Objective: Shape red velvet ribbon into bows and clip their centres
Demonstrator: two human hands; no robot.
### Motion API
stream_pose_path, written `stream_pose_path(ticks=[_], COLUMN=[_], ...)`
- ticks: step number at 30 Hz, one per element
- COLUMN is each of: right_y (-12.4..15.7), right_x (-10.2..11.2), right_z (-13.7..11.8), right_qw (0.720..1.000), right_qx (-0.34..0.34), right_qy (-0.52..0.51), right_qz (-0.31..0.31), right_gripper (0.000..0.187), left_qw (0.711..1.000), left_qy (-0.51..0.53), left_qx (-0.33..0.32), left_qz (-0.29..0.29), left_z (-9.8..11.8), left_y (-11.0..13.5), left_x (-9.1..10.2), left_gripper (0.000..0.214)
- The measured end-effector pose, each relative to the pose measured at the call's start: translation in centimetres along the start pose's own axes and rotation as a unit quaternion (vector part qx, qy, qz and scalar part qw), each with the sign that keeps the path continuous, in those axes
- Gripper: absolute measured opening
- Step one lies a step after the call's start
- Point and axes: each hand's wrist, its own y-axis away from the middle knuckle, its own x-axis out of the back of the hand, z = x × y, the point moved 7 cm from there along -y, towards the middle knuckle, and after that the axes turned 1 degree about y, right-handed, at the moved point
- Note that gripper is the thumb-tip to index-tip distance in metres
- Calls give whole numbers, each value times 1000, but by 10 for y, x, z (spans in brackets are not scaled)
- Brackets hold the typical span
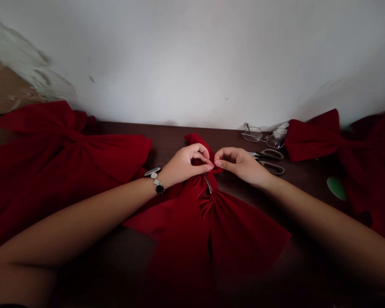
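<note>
A red velvet bow lies on the dark wooden table, its gathered centre just below my hands. A narrow velvet strip rises from that centre, and a metal clip lies along it. My left hand, wearing a silver-and-black bracelet watch, pinches the strip from the left. My right hand pinches from the right, its fingertips meeting those of my left hand. Anything finer between the fingertips is hidden.
Two more large red velvet bows lie to either side, against a white wall. Black-handled scissors, eyeglasses, a white tissue and a green piece lie near my right hand.
</note>
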Motion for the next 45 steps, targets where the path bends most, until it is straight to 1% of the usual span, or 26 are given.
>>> stream_pose_path(ticks=[5,9,16,19,22,25,33,39,45], right_y=[0,0,-1,-1,0,0,-1,-1,0], right_x=[0,2,6,7,5,5,5,4,4], right_z=[3,7,11,10,7,6,5,6,5], right_qw=[1000,998,997,998,999,999,1000,1000,1000], right_qx=[-19,-30,-22,-18,-9,-7,4,-3,5], right_qy=[-22,-52,-71,-66,-47,-33,-28,-17,2], right_qz=[4,4,11,13,2,-4,9,8,14], right_gripper=[32,31,24,20,17,18,16,17,17], left_qw=[1000,1000,1000,999,999,999,999,999,999], left_qy=[4,7,9,7,7,3,0,-12,-23], left_qx=[2,5,27,35,36,38,47,32,29], left_qz=[11,6,5,5,3,4,7,11,12], left_z=[-2,-3,-6,-7,-7,-6,-5,-6,-4], left_y=[-1,-1,0,0,0,0,0,0,0], left_x=[1,1,2,2,2,2,2,2,2], left_gripper=[21,20,22,23,22,23,24,25,20])
